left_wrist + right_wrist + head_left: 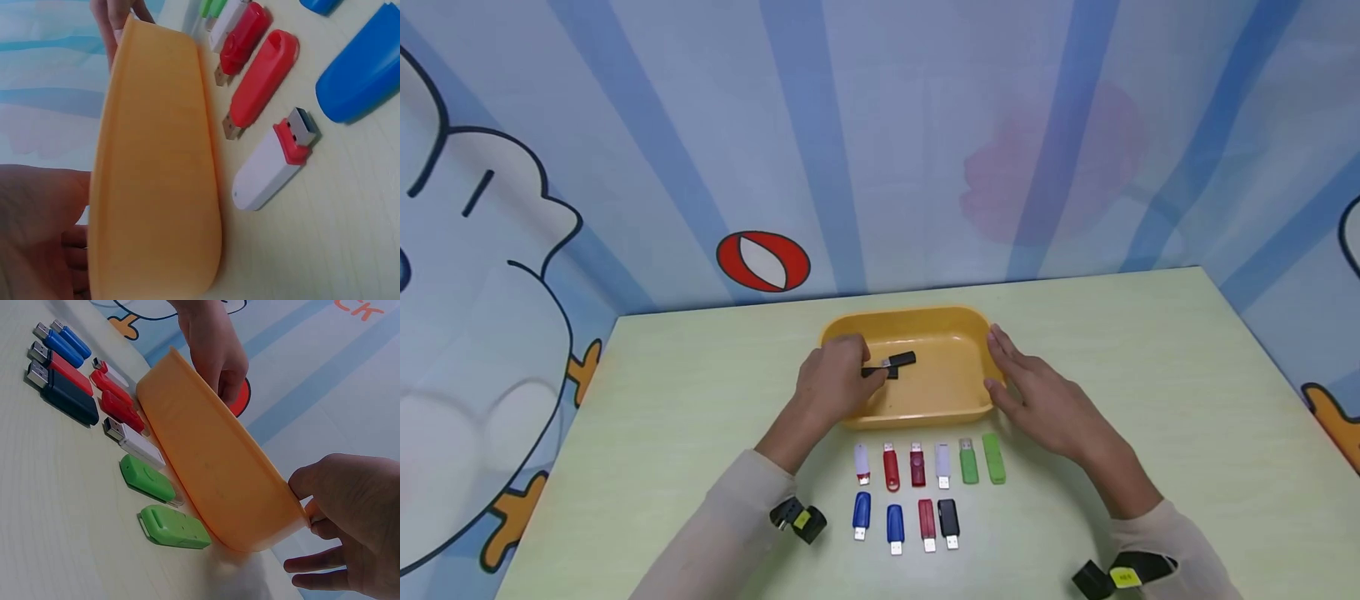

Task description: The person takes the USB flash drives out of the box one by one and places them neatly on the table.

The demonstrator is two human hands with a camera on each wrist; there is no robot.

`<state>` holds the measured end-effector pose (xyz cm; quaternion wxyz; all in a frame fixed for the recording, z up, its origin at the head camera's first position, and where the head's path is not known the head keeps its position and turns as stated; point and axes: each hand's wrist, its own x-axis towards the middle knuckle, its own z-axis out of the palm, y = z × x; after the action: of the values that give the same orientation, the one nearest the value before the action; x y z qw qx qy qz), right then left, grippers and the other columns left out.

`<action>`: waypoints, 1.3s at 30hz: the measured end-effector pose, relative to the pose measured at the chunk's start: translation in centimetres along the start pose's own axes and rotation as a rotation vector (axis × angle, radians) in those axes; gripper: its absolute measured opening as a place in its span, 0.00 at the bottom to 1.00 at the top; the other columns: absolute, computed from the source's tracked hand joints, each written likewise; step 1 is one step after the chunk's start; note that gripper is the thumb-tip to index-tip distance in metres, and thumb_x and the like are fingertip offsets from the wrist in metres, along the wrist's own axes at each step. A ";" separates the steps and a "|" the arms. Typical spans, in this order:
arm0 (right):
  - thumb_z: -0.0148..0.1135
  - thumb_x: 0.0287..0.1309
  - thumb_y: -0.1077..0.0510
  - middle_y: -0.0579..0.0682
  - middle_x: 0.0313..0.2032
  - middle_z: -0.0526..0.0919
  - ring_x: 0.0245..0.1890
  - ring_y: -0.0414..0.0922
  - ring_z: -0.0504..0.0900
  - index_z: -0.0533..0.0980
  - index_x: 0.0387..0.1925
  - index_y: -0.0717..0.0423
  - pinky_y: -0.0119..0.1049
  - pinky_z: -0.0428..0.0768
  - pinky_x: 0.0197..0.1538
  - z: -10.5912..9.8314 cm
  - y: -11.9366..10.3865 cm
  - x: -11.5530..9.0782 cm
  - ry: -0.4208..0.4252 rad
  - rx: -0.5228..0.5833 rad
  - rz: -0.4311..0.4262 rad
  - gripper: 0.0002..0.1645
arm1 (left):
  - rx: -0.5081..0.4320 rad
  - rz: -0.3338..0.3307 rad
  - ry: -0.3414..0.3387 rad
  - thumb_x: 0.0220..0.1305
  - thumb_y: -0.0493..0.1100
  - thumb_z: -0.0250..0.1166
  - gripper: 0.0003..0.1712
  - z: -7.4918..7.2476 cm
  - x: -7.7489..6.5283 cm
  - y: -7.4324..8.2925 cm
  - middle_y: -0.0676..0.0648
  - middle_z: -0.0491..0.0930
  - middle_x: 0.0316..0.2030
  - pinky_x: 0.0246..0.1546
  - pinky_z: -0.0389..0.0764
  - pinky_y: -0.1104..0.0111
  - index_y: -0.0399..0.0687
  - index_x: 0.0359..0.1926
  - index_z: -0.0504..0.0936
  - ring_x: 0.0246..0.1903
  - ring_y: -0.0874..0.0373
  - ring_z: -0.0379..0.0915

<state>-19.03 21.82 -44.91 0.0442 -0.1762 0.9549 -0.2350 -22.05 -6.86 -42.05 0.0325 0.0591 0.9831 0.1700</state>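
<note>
A yellow-orange tray [955,408] stands on the table. Inside it, a black USB stick [902,359] with its metal plug showing lies close to another black USB stick [892,373]. My left hand [835,379] reaches over the tray's left side, fingers curled, and pinches the second stick, which the thumb and fingers partly hide. At the right end, my right hand [1052,404] rests against the tray's rim with fingers mostly straight. In the right wrist view its thumb [306,478] touches the rim. The tray's wall [156,156] hides its contents in the left wrist view.
In front of the tray, USB sticks lie in two rows. The back row has white, red and green ones, such as a green stick [993,458]; the front row has blue sticks [861,510], a red one [927,521] and a black one [949,518]. A patterned blue backdrop [910,167] rises behind.
</note>
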 end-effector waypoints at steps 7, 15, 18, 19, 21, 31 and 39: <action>0.52 0.82 0.45 0.51 0.85 0.48 0.78 0.64 0.65 0.49 0.85 0.54 0.67 0.73 0.70 -0.1 -0.1 -0.2 -0.004 0.009 0.009 0.42 | 0.013 -0.028 -0.050 0.70 0.52 0.72 0.22 0.7 0.3 0.5 0.45 0.77 0.34 0.23 0.72 0.69 0.37 0.48 0.82 0.27 0.55 0.75; 0.53 0.81 0.43 0.51 0.85 0.48 0.78 0.65 0.64 0.49 0.85 0.53 0.68 0.73 0.69 0.0 -0.2 -0.3 -0.008 0.015 0.024 0.44 | 0.048 -0.023 -0.070 0.70 0.54 0.72 0.24 1.6 0.5 0.6 0.43 0.77 0.37 0.21 0.69 0.68 0.35 0.48 0.81 0.25 0.55 0.73; 0.53 0.81 0.43 0.50 0.86 0.48 0.79 0.65 0.63 0.48 0.85 0.53 0.69 0.73 0.69 0.0 -0.2 -0.3 -0.010 0.023 0.031 0.44 | 0.044 -0.020 -0.061 0.70 0.54 0.71 0.22 1.7 0.5 0.7 0.43 0.76 0.35 0.19 0.66 0.69 0.37 0.43 0.81 0.23 0.55 0.71; 0.53 0.80 0.43 0.50 0.86 0.48 0.79 0.65 0.63 0.48 0.85 0.53 0.69 0.73 0.69 0.0 -0.2 -0.3 -0.010 0.026 0.034 0.44 | 0.041 -0.020 -0.058 0.71 0.54 0.71 0.22 1.8 0.6 0.7 0.43 0.76 0.35 0.19 0.66 0.69 0.37 0.41 0.80 0.23 0.55 0.71; 0.54 0.80 0.42 0.50 0.86 0.48 0.79 0.65 0.63 0.48 0.85 0.53 0.69 0.73 0.69 0.0 -0.2 -0.2 -0.010 0.031 0.036 0.45 | 0.037 -0.019 -0.053 0.71 0.54 0.70 0.21 1.9 0.6 0.7 0.43 0.76 0.34 0.19 0.65 0.69 0.38 0.39 0.80 0.22 0.56 0.71; 0.54 0.80 0.41 0.50 0.86 0.46 0.80 0.65 0.61 0.48 0.85 0.54 0.70 0.70 0.71 0.1 0.0 -0.3 -0.008 0.057 0.037 0.46 | 0.061 -0.003 -0.017 0.70 0.54 0.71 0.21 2.5 0.7 0.6 0.44 0.75 0.30 0.18 0.64 0.70 0.39 0.35 0.81 0.21 0.56 0.71; 0.55 0.79 0.41 0.50 0.86 0.45 0.81 0.64 0.60 0.47 0.85 0.53 0.68 0.69 0.73 0.2 0.0 -0.2 -0.008 0.083 0.036 0.47 | 0.083 0.014 0.020 0.68 0.59 0.72 0.25 2.9 1.0 0.6 0.44 0.75 0.30 0.21 0.66 0.69 0.40 0.32 0.79 0.24 0.55 0.71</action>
<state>-18.82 21.80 -45.10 0.0595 -0.1580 0.9471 -0.2728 -22.72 -5.26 -44.62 0.0190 0.0653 0.9892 0.1300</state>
